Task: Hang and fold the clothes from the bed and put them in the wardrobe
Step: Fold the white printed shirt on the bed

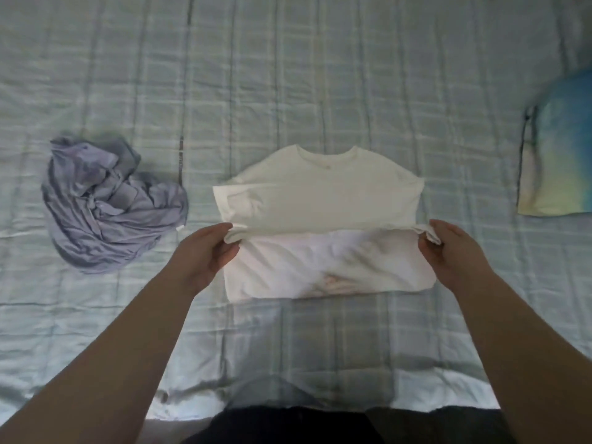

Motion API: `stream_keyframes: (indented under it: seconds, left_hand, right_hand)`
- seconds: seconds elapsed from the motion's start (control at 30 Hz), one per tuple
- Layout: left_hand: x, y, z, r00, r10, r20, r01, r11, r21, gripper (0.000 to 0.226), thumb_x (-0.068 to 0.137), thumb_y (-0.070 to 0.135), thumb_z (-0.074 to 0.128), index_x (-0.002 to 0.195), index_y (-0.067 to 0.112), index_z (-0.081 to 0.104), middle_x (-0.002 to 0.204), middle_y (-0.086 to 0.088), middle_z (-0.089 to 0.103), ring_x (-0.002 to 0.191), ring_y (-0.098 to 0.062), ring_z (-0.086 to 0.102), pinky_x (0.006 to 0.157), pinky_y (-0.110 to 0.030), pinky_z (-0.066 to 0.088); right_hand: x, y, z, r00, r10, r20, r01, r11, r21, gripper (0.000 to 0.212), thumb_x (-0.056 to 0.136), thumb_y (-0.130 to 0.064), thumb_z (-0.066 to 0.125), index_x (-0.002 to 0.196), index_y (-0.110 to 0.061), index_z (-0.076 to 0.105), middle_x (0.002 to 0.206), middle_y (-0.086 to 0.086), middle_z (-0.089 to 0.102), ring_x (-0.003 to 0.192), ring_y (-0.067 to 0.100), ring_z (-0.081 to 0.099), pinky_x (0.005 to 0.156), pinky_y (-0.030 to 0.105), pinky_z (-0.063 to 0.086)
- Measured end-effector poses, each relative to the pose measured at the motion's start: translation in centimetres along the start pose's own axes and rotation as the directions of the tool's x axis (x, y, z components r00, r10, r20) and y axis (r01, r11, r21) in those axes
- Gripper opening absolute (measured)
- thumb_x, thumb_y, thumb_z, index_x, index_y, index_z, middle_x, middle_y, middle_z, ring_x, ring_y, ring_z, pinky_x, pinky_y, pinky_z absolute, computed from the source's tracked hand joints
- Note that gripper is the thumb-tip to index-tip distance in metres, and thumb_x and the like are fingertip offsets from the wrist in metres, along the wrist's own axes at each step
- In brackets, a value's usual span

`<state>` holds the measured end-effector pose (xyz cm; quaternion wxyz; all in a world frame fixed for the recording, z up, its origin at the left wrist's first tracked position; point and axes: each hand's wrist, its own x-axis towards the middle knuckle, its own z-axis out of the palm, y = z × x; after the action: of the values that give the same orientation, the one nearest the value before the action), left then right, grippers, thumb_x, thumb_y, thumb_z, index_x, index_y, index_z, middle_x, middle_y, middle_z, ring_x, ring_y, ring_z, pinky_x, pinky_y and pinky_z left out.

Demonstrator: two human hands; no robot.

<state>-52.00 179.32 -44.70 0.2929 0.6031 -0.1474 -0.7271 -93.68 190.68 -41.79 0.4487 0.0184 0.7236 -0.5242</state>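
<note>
A cream white T-shirt point(320, 193) lies in the middle of the bed, collar pointing away from me, its sides folded in. My left hand point(205, 254) pinches the left end of a raised cross fold in the shirt. My right hand point(451, 251) pinches the right end of the same fold. The lower half of the shirt lies flat beneath, between my hands. A crumpled lavender shirt point(109, 203) sits in a heap to the left.
The bed point(288, 75) is covered by a pale blue checked quilt. A folded blue and yellow tie-dye garment point(557, 161) lies at the right edge. The near edge of the bed runs along the bottom, with dark clothing of mine below it.
</note>
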Motion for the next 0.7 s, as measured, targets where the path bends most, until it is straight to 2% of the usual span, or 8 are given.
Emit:
stream_keyframes:
  seconds: [0.07, 0.13, 0.27, 0.37, 0.5, 0.6, 0.7]
  left_hand:
    - [3.3, 2.0, 1.8, 1.0, 0.008, 0.023, -0.007, 0.999, -0.034, 0.011, 0.099, 0.013, 0.055, 0.098, 0.006, 0.064, 0.076, -0.006, 0.073, 0.066, -0.012, 0.071, 0.059, -0.021, 0.057]
    - [6.7, 3.9, 3.5, 1.0, 0.018, 0.011, -0.017, 0.998, -0.061, 0.017, 0.103, 0.017, 0.049, 0.099, 0.007, 0.063, 0.081, -0.009, 0.075, 0.072, -0.014, 0.073, 0.063, -0.026, 0.06]
    - [12.4, 7.1, 6.5, 0.996, 0.067, -0.051, -0.067, 0.998, -0.007, 0.014, 0.1, 0.016, 0.051, 0.096, 0.01, 0.063, 0.087, -0.012, 0.074, 0.077, -0.019, 0.074, 0.072, -0.033, 0.061]
    - [16.3, 8.8, 7.7, 0.991, 0.101, -0.086, -0.099, 0.995, 0.03, 0.013, 0.099, 0.017, 0.051, 0.095, 0.014, 0.063, 0.09, -0.01, 0.075, 0.081, -0.022, 0.073, 0.083, -0.036, 0.058]
    - [20.7, 9.4, 8.5, 0.985, 0.126, -0.119, -0.132, 0.99, -0.048, 0.01, 0.098, 0.014, 0.055, 0.096, 0.014, 0.065, 0.089, -0.01, 0.076, 0.077, -0.02, 0.074, 0.075, -0.031, 0.061]
    - [23.2, 8.7, 9.1, 0.98, 0.155, -0.122, -0.163, 0.985, -0.059, 0.011, 0.098, 0.008, 0.053, 0.101, 0.014, 0.062, 0.097, -0.013, 0.073, 0.084, -0.022, 0.072, 0.082, -0.033, 0.059]
    - [24.2, 7.3, 9.8, 0.96, 0.251, -0.125, -0.253, 0.967, -0.003, 0.027, 0.094, 0.001, 0.06, 0.116, 0.016, 0.057, 0.11, -0.01, 0.067, 0.094, -0.02, 0.068, 0.09, -0.033, 0.054]
  right_hand:
    - [2.8, -1.1, 2.4, 1.0, 0.013, -0.017, -0.012, 0.999, 0.043, 0.01, 0.097, -0.005, 0.056, 0.103, -0.011, 0.061, 0.096, 0.005, 0.066, 0.074, 0.008, 0.07, 0.062, 0.019, 0.056]
    - [6.0, -2.0, 4.7, 0.999, 0.029, -0.024, -0.026, 0.996, 0.082, 0.007, 0.095, -0.006, 0.059, 0.096, -0.012, 0.063, 0.091, 0.006, 0.071, 0.079, 0.012, 0.072, 0.063, 0.022, 0.058]
    - [11.8, -3.5, 9.0, 0.999, 0.032, -0.031, -0.029, 0.995, 0.098, 0.003, 0.094, -0.013, 0.062, 0.094, -0.015, 0.064, 0.076, 0.003, 0.073, 0.069, 0.011, 0.072, 0.06, 0.024, 0.058]
    - [16.1, -4.3, 11.4, 1.0, 0.007, -0.021, -0.005, 0.994, 0.109, 0.005, 0.093, -0.013, 0.062, 0.097, -0.014, 0.066, 0.077, 0.003, 0.072, 0.07, 0.012, 0.072, 0.061, 0.024, 0.058]
    - [21.0, -4.8, 13.8, 0.999, -0.045, 0.014, 0.043, 0.99, 0.131, 0.011, 0.096, -0.009, 0.057, 0.095, -0.013, 0.067, 0.093, 0.007, 0.069, 0.075, 0.012, 0.073, 0.064, 0.026, 0.059]
    - [23.4, -4.0, 14.7, 0.998, -0.063, -0.002, 0.063, 0.989, 0.133, 0.011, 0.097, -0.01, 0.055, 0.102, -0.011, 0.065, 0.098, 0.013, 0.071, 0.082, 0.017, 0.074, 0.068, 0.029, 0.06]
    - [24.4, -2.4, 15.7, 0.99, -0.137, 0.012, 0.137, 0.989, 0.06, 0.03, 0.1, -0.004, 0.042, 0.126, -0.016, 0.052, 0.103, 0.017, 0.067, 0.09, 0.023, 0.073, 0.08, 0.034, 0.061]
